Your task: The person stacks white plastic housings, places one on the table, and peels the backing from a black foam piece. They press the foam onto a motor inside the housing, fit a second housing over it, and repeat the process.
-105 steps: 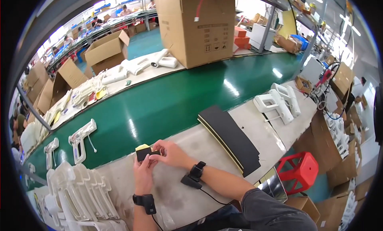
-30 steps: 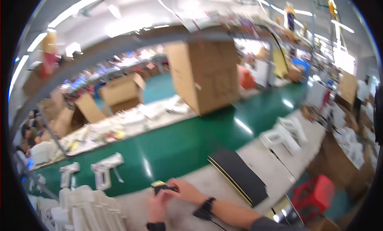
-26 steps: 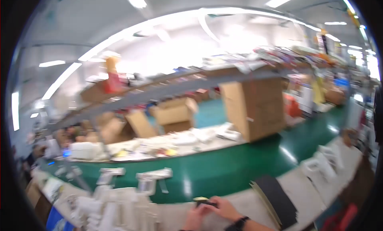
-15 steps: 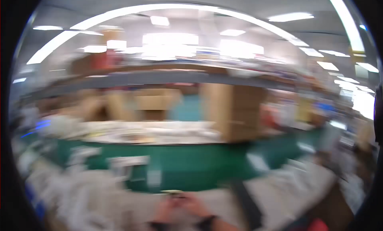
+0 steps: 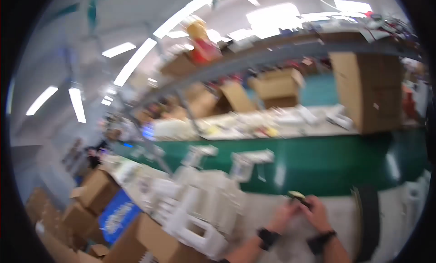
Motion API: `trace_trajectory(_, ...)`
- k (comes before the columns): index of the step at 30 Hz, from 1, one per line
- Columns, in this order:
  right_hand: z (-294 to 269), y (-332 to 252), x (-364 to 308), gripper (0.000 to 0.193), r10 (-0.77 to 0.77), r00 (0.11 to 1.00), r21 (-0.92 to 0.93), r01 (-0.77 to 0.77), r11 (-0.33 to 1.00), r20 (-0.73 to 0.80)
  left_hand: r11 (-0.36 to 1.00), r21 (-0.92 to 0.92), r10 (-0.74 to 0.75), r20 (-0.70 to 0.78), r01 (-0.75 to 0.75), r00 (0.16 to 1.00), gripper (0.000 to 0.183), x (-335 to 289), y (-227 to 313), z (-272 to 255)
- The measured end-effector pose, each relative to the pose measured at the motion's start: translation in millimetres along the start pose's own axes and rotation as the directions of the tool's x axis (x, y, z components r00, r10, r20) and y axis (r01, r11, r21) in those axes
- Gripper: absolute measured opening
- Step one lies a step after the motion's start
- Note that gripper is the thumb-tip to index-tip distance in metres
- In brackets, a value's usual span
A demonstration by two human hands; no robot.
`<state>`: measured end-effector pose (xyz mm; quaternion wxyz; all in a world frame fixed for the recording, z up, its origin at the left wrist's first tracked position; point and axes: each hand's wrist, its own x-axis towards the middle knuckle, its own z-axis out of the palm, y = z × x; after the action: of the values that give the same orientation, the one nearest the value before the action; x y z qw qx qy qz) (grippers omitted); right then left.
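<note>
A factory assembly workshop: a long green belt point(image 5: 318, 160) runs beside a tabletop point(image 5: 261, 209) piled with similar white plastic parts point(image 5: 213, 199), with cardboard boxes point(image 5: 370, 92) around, a loaded shelf point(image 5: 272, 56) above and strip lights point(image 5: 136, 62) along the ceiling point(image 5: 122, 17).

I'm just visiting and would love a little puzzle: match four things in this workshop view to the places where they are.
Things
1. Small dark-and-yellow piece
2. Tall brown box
3. Dark sheets
4. Heap of white parts

Places
A. On the near bench, right of both hands
B. On the near bench, left of both hands
C. Held between the left hand and right hand
D. Beyond the green strip

Pairs: 1-C, 2-D, 3-A, 4-B
</note>
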<state>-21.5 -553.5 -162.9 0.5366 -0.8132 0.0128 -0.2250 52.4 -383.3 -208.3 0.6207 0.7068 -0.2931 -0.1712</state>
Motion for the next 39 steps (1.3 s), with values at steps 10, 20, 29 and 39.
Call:
trace_trajectory(10, 11, 10, 21, 0.028, 0.058, 0.997, -0.016, -0.059, 0.998, -0.056, 0.667, -0.716, -0.274, 0.024, 0.208, 0.961, 0.031, 31, 24, -1)
trace_trajectory(20, 3, 18, 8, 0.026, 0.025, 0.997, -0.001, -0.025, 1.000, -0.072, 0.635, -0.744, -0.227, 0.080, 0.210, 0.971, 0.029, 20, 32, 9)
trace_trajectory(29, 6, 13, 14, 0.026, 0.047, 0.995, -0.026, -0.049, 0.998, -0.086, 0.615, -0.759, -0.249, 0.070, 0.214, 0.966, 0.033, 21, 39, 3)
trace_trajectory(39, 7, 20, 16, 0.027, 0.080, 0.990, 0.040, -0.076, 0.996, -0.116, 0.589, -0.775, -0.252, 0.092, 0.228, 0.963, 0.035, 24, 36, 0)
